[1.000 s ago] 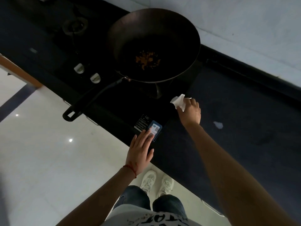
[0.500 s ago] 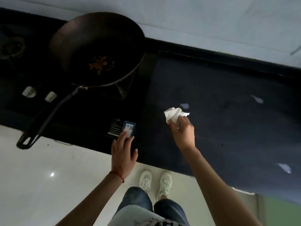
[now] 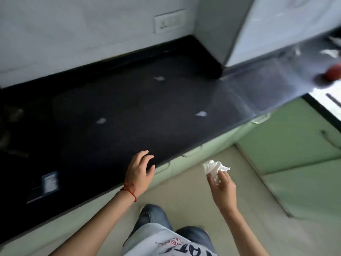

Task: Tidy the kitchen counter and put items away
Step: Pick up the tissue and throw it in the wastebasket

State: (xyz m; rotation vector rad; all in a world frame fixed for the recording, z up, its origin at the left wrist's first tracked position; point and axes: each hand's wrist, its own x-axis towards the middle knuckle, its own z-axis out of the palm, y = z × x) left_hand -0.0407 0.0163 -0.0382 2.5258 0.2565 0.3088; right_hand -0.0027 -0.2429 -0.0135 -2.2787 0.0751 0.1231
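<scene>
Right hand [image 3: 222, 189] off the counter, past its front edge, over the floor; fingertips and thumb pinching a crumpled white tissue [image 3: 214, 168], most of it sticking up above the fingers. Left hand [image 3: 139, 172] at the counter's [image 3: 166, 100] front edge, fingers loosely spread and slightly bent, holding nothing; contact with the surface not clear. Red string [image 3: 130, 190] round the left wrist.

Blue label [image 3: 49, 182] near the front left corner of the counter, print too blurred to read. Red and black lettering on the white shirt [image 3: 177, 248] at bottom, partly cut off, not legible.

Counter dark, near black, matte, running into a corner at the right. Three small white scraps on it: one [image 3: 101, 121] mid-surface, one [image 3: 201, 114] toward the front right, one [image 3: 159, 78] nearer the back edge. Pale wall behind, with a white socket plate [image 3: 169, 21]. Pale green cabinet fronts [image 3: 295, 145] under the front edge and to the right. Reddish round object [image 3: 334, 74] blurred at far right edge.
</scene>
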